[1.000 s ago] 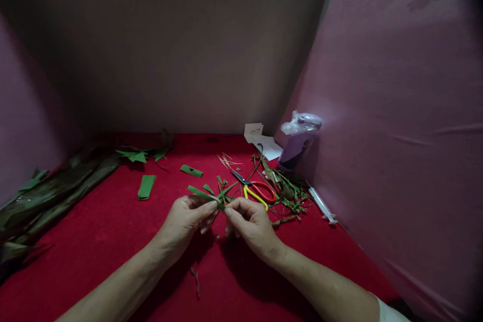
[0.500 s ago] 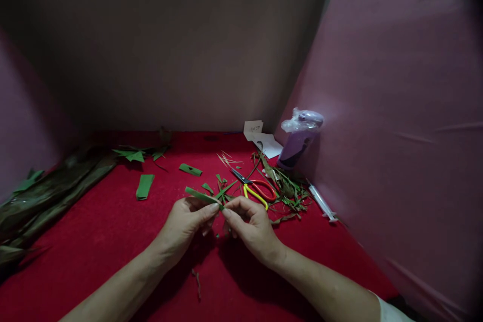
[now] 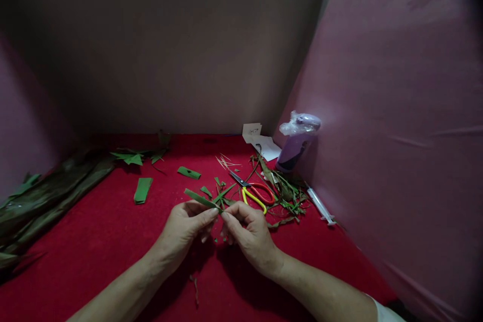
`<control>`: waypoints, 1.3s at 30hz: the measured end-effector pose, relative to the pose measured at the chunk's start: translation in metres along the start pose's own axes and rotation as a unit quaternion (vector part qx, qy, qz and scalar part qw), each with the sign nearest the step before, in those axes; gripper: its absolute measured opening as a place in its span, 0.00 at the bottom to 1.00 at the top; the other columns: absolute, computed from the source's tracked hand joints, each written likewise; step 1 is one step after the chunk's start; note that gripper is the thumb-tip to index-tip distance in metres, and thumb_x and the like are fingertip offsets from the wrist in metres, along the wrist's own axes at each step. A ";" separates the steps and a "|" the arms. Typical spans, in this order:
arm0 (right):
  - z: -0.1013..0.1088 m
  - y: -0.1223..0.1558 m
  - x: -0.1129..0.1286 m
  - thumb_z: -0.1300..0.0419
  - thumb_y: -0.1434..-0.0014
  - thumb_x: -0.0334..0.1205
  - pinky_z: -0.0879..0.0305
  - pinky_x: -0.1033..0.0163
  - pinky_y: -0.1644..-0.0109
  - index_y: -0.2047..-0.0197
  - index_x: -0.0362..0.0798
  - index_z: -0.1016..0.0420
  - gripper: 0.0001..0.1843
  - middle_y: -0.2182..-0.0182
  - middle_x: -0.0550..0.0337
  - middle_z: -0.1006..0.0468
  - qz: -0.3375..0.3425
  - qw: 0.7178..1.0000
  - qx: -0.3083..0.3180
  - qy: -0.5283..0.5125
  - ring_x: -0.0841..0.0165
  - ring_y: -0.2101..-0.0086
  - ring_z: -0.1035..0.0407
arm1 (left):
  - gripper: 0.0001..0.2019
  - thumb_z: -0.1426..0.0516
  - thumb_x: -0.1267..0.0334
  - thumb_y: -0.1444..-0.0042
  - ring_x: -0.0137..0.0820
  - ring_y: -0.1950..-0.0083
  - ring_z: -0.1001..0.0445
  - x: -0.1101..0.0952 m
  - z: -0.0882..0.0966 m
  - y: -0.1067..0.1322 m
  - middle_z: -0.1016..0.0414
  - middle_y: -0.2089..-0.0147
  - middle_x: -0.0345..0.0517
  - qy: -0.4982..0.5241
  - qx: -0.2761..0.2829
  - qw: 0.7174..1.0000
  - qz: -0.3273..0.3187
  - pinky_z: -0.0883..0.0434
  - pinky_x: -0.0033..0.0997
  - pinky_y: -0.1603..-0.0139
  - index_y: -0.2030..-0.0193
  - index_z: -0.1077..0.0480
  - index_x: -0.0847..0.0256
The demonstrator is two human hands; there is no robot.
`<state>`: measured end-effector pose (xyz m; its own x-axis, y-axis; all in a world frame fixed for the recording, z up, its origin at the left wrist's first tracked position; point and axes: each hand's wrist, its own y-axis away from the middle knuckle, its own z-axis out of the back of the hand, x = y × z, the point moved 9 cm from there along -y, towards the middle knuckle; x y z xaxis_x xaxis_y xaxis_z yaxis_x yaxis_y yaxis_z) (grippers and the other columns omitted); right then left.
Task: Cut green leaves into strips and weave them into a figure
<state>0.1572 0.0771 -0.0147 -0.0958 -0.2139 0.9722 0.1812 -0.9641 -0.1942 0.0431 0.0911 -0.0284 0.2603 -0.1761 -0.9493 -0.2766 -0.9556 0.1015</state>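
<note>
A narrow green leaf strip (image 3: 199, 198) is pinched between both hands above the red cloth. My left hand (image 3: 186, 224) grips it with thumb and fingers, and the strip's free end points up and to the left. Close beside it, my right hand (image 3: 249, 234) pinches the strip's right end, with the fingertips of both hands nearly touching. Just beyond the right hand lie scissors (image 3: 252, 193) with one red and one yellow handle. Small green leaf scraps (image 3: 206, 191) are scattered around the fingertips.
Cut leaf pieces (image 3: 143, 190) lie to the left, near long dark leaves (image 3: 49, 201). Right of the scissors are a heap of leaf trimmings (image 3: 289, 191), a syringe (image 3: 320, 206) and a purple bottle (image 3: 298, 148). Toothpicks (image 3: 224, 162) and white paper (image 3: 267, 147) lie farther back. Pink walls (image 3: 407, 110) stand at the sides.
Both hands stay together on the leaf strip, which has tilted slightly, its broad side now facing me more. The whole view has shifted a little.
</note>
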 end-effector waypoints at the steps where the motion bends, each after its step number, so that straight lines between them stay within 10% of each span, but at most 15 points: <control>1: -0.001 0.000 -0.002 0.46 0.39 0.46 0.40 0.69 0.77 0.71 0.46 0.34 0.13 0.80 0.64 0.29 -0.005 1.000 -0.001 -0.010 0.75 0.82 0.38 | 0.10 0.37 0.60 0.52 0.22 0.81 0.41 -0.001 -0.001 0.000 0.36 0.82 0.38 0.004 0.002 1.000 -0.001 0.43 0.21 0.82 0.76 0.26 0.66; 6: -0.005 0.000 -0.004 0.46 0.39 0.47 0.41 0.69 0.77 0.69 0.46 0.34 0.14 0.80 0.65 0.30 -0.016 1.000 0.011 -0.021 0.75 0.82 0.39 | 0.10 0.36 0.61 0.53 0.21 0.81 0.42 -0.003 0.000 0.001 0.36 0.82 0.37 0.019 -0.007 1.000 -0.013 0.42 0.21 0.82 0.77 0.27 0.66; 10: 0.012 -0.011 0.022 0.50 0.36 0.44 0.40 0.67 0.69 0.70 0.46 0.30 0.15 0.76 0.62 0.31 0.057 0.985 0.003 0.163 0.72 0.74 0.36 | 0.10 0.36 0.61 0.53 0.21 0.82 0.42 -0.004 0.006 0.001 0.36 0.83 0.36 0.013 -0.027 0.999 -0.013 0.43 0.21 0.83 0.77 0.28 0.65; 18: 0.065 -0.039 0.008 0.47 0.45 0.28 0.43 0.60 0.60 0.66 0.44 0.33 0.04 0.64 0.49 0.31 0.006 0.824 -0.004 0.566 0.61 0.63 0.36 | 0.09 0.36 0.60 0.54 0.21 0.81 0.40 -0.015 0.009 0.001 0.34 0.82 0.38 0.004 -0.029 0.999 -0.021 0.43 0.20 0.82 0.75 0.26 0.65; 24: 0.065 -0.049 -0.004 0.43 0.51 0.26 0.45 0.66 0.67 0.62 0.45 0.34 0.11 0.70 0.57 0.30 -0.002 0.854 0.049 0.518 0.68 0.69 0.36 | 0.10 0.35 0.59 0.55 0.22 0.81 0.39 -0.017 0.010 0.002 0.32 0.80 0.39 0.004 -0.034 0.999 -0.019 0.43 0.21 0.82 0.74 0.26 0.65; 32: 0.067 -0.027 0.047 0.35 0.51 0.38 0.41 0.68 0.70 0.49 0.52 0.33 0.25 0.70 0.64 0.32 0.040 0.948 0.062 0.310 0.71 0.72 0.37 | 0.09 0.34 0.60 0.57 0.21 0.81 0.39 -0.024 0.010 0.005 0.32 0.82 0.39 0.012 -0.046 0.999 -0.026 0.43 0.21 0.82 0.76 0.26 0.65; 39: 0.051 0.014 0.077 0.29 0.60 0.48 0.39 0.63 0.66 0.53 0.51 0.29 0.30 0.67 0.58 0.26 0.122 0.919 0.066 0.369 0.66 0.69 0.33 | 0.07 0.34 0.62 0.59 0.24 0.79 0.37 -0.036 0.015 0.006 0.28 0.80 0.40 -0.025 -0.079 0.994 -0.073 0.41 0.23 0.79 0.74 0.23 0.63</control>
<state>0.2023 0.0550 0.0645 -0.6655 -0.5164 0.5389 0.3977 -0.8563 -0.3294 0.0183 0.0951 0.0015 0.2405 -0.0243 -0.9704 -0.0887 -0.9961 0.0029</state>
